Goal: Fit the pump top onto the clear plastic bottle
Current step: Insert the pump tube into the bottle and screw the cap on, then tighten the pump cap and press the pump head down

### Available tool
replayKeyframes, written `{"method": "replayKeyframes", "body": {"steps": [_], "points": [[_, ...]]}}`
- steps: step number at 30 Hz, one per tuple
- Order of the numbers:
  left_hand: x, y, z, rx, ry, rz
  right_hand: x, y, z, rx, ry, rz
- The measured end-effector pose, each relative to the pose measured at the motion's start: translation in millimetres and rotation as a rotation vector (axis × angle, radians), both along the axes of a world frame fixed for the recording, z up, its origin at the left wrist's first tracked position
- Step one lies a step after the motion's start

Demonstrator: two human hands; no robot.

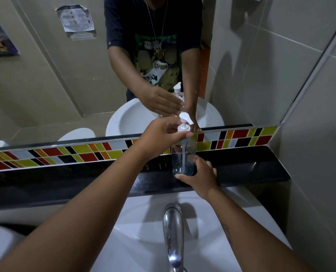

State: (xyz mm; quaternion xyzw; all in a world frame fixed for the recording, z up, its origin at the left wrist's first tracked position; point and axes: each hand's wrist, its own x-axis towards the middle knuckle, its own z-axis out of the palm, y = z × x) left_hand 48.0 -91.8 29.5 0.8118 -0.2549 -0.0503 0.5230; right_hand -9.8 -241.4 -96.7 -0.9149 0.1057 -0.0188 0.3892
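A clear plastic bottle (183,154) stands upright on the black ledge (261,169) behind the sink. My right hand (199,178) grips its base. A white pump top (184,124) sits at the bottle's neck, its thin tube reaching down inside the bottle. My left hand (161,138) pinches the pump's collar with thumb and fingers. Whether the collar is fully seated on the neck is hidden by my fingers.
A chrome tap (173,230) rises over the white sink (139,232) directly below my arms. A mirror (65,75) above a band of coloured tiles (65,154) reflects my hands and the bottle. A tiled wall (320,134) closes in on the right.
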Motion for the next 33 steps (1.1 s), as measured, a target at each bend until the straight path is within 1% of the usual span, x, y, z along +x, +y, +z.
{"method": "replayKeyframes", "body": {"steps": [3, 6, 9, 14, 17, 21, 25, 27, 30, 33], "points": [[-1.4, 6.0, -9.8, 0.038, 0.081, -0.003, -1.0, 2.3, 5.7, 0.005, 0.010, -0.022], [-6.5, 13.1, -21.2, 0.090, 0.131, 0.055, -3.6, 3.8, 12.2, 0.022, 0.068, -0.035], [-10.1, 17.1, -29.8, 0.122, 0.187, 0.056, -3.3, 2.4, 14.1, 0.071, 0.127, -0.008], [-11.9, 19.6, -39.6, 0.065, 0.263, 0.056, -3.5, -21.4, 33.5, 0.184, 0.163, 0.105], [-9.6, 20.4, -47.9, 0.032, 0.299, 0.045, -4.8, -47.7, 57.3, 0.172, 0.177, 0.108], [-9.6, 20.3, -59.5, 0.030, 0.297, -0.011, -4.9, -59.1, 98.7, 0.185, 0.067, 0.156], [-10.7, 19.0, -67.0, -0.053, 0.297, -0.049, 0.3, -41.7, 129.8, 0.219, -0.049, 0.185], [-9.8, 18.7, -72.0, -0.085, 0.297, -0.054, 4.5, -29.6, 135.3, 0.257, -0.096, 0.176], [-9.4, 18.0, -82.5, -0.109, 0.312, -0.059, 9.2, -14.1, 134.2, 0.269, -0.110, 0.186], [-8.3, 16.2, -92.7, -0.102, 0.247, -0.034, 9.2, -3.3, 130.4, 0.289, -0.102, 0.183]]}}
